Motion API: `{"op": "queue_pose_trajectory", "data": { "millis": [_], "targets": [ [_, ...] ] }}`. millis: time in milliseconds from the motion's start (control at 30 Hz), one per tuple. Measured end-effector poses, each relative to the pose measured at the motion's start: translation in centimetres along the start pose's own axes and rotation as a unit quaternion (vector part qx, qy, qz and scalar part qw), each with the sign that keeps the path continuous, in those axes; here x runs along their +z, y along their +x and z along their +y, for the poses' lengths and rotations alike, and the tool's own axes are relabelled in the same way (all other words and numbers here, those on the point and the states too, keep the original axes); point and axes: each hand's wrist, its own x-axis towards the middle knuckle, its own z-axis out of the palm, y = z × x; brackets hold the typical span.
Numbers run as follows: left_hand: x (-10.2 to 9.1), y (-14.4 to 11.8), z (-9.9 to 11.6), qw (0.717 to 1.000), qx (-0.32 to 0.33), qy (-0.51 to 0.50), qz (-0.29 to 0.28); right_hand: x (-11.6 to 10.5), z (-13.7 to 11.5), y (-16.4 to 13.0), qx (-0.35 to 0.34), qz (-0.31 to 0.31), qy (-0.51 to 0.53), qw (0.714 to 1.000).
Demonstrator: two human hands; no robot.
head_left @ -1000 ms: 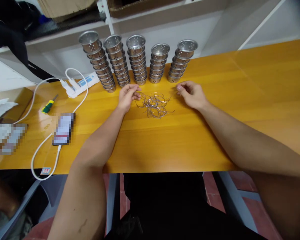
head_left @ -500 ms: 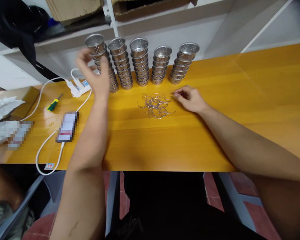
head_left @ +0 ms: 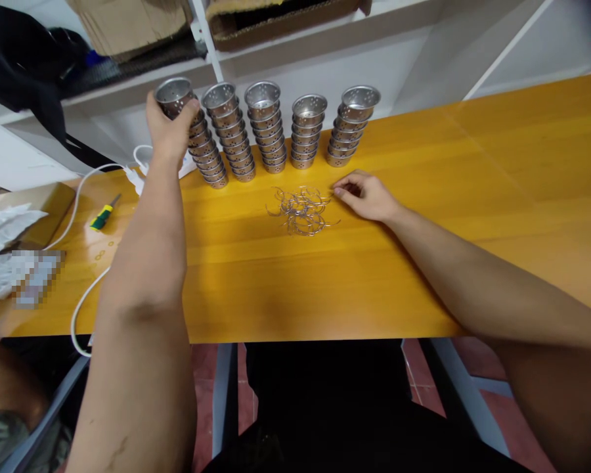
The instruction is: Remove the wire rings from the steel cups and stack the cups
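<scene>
My left hand (head_left: 170,128) is closed around the top perforated metal cup (head_left: 176,98) of the leftmost stack, thumb on its right side and fingers on its left. That stack leans to the left. Beside it stand more stacks of the same cups: a second (head_left: 226,128), a third (head_left: 266,125), a shorter fourth (head_left: 308,131) and a fifth (head_left: 352,125) tilting right. My right hand (head_left: 364,195) rests on the table, thumb and forefinger pinched at the right edge of a tangled pile of thin curved metal wires (head_left: 303,210). What the pinch holds is too small to make out.
On the wooden table (head_left: 256,289), a green-and-yellow screwdriver (head_left: 102,217) and a white cable (head_left: 82,187) lie at left. A cardboard box (head_left: 54,210) with plastic bags (head_left: 10,226) stands farther left. Another person's arm (head_left: 4,374) shows at the left edge. Shelves (head_left: 295,43) rise behind the stacks.
My left hand has come from hovering open beside the leftmost stack to gripping its top cup. My right hand keeps its pinch by the wires. The view has shifted slightly.
</scene>
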Motion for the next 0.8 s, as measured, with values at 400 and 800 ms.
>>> {"op": "queue_pose_trajectory", "data": {
  "millis": [400,800],
  "targets": [
    [0.5,-6.3,6.6,0.993,-0.046,0.059,-0.093,0.0,-0.4,0.1,-0.006,-0.011,-0.009,1.0],
    [2.2,-11.1,9.2,0.98,-0.034,-0.031,-0.192,0.0,-0.6,0.0,0.004,-0.009,0.009,1.0]
  ]
}}
